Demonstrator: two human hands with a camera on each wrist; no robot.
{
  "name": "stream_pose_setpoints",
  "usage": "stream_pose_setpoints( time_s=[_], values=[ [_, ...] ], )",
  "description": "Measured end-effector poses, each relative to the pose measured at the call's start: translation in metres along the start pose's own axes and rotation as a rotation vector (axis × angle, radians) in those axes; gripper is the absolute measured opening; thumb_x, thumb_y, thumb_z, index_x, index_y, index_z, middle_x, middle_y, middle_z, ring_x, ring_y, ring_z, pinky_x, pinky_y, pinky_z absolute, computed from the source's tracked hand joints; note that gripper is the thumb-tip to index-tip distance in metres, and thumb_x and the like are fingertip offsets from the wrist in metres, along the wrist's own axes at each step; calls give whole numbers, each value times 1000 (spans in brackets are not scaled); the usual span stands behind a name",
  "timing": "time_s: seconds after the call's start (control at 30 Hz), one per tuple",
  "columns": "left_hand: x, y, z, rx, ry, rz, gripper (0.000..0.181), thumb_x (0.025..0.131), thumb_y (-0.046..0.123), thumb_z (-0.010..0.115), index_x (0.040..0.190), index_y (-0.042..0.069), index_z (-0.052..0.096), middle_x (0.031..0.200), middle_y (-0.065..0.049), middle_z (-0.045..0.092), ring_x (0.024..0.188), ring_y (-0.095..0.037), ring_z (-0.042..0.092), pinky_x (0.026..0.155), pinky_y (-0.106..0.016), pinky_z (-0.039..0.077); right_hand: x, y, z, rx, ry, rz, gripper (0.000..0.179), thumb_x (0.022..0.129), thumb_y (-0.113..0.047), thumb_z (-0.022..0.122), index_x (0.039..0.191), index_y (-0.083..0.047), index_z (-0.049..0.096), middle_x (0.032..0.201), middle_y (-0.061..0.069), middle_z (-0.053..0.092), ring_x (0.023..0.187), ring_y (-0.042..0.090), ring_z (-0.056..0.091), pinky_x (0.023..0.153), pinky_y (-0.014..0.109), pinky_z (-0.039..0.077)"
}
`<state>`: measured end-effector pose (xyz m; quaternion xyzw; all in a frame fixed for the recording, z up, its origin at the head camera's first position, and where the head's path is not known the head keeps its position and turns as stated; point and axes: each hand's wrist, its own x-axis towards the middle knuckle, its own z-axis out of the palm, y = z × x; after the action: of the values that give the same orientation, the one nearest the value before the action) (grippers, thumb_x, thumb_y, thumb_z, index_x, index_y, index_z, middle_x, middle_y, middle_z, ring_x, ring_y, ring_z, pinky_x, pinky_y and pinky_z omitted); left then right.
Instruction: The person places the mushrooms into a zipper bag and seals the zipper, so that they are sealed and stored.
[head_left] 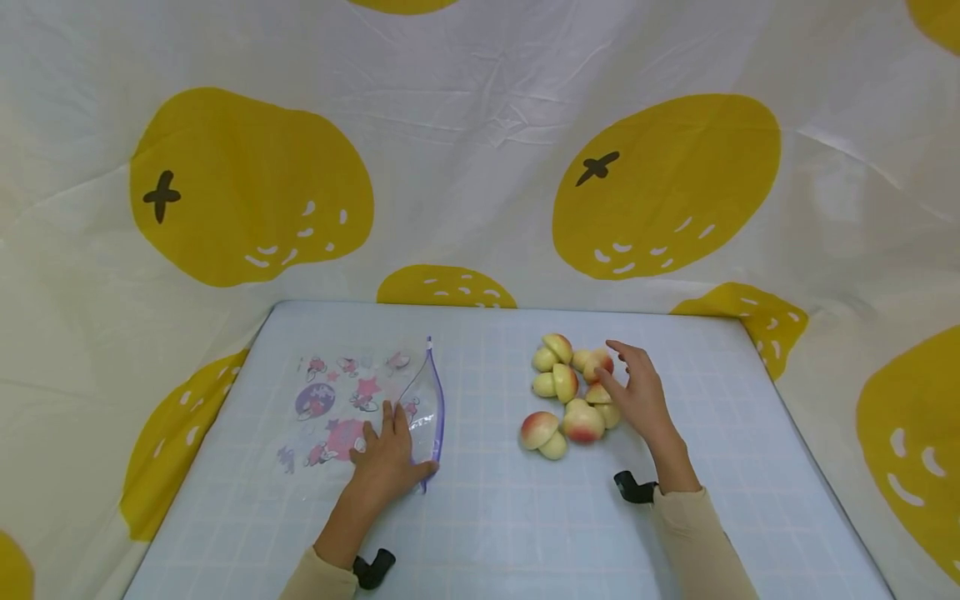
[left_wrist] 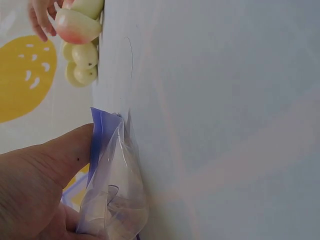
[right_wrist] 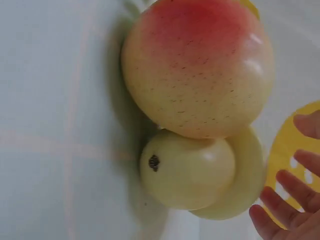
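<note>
A clear zip bag (head_left: 347, 417) with pink and purple cartoon prints and a purple zip strip (head_left: 440, 408) lies flat on the left half of the table. My left hand (head_left: 386, 462) rests on it with fingers spread, the thumb at the strip's near end. In the left wrist view the strip (left_wrist: 102, 135) stands up against the thumb. Several yellow toy mushrooms (head_left: 564, 383) with reddish caps sit in a cluster to the right. Beside the far-right mushroom (head_left: 597, 364) is my right hand (head_left: 637, 392), its thumb and fingers apart and holding nothing.
The table (head_left: 487, 533) has a pale checked cover. Behind it hangs a white cloth (head_left: 465, 167) printed with big yellow fruit. Black wrist pieces (head_left: 634, 487) stick out beside both wrists.
</note>
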<state>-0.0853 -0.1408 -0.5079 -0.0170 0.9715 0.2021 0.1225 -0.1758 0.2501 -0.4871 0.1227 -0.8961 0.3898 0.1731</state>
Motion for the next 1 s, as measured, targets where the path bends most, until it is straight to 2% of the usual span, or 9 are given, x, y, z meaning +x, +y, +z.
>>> stream_pose_setpoints(
  time_s=[0.27,0.6,0.77,1.0],
  values=[
    [-1,1,-1,-13,-7,-4,116,78,43,84,154,-10,14,161,-31,8,137,-66,12,93,-84,18,6,22,8,162,-15,254,56,93,-13,72,142,2,49,137,28,47,121,48,50,96,59,45],
    [-1,-1,-1,-17,-8,1,115,79,43,84,154,-10,15,160,-32,8,137,-66,12,93,-85,18,8,31,11,376,-91,551,72,95,-33,71,152,-5,38,146,24,43,130,40,46,106,49,38],
    [-1,-1,0,-13,-15,-2,115,79,43,84,154,-10,15,161,-31,7,137,-66,11,93,-84,18,11,33,13,429,-133,642,75,93,-35,72,153,-7,37,147,23,42,130,36,43,105,42,38],
    [-1,0,-3,-9,-15,1,114,79,43,83,154,-11,16,160,-32,10,137,-67,13,93,-85,19,15,35,14,441,-162,674,75,92,-34,74,152,-6,38,146,23,42,130,35,43,105,42,38]
  ],
)
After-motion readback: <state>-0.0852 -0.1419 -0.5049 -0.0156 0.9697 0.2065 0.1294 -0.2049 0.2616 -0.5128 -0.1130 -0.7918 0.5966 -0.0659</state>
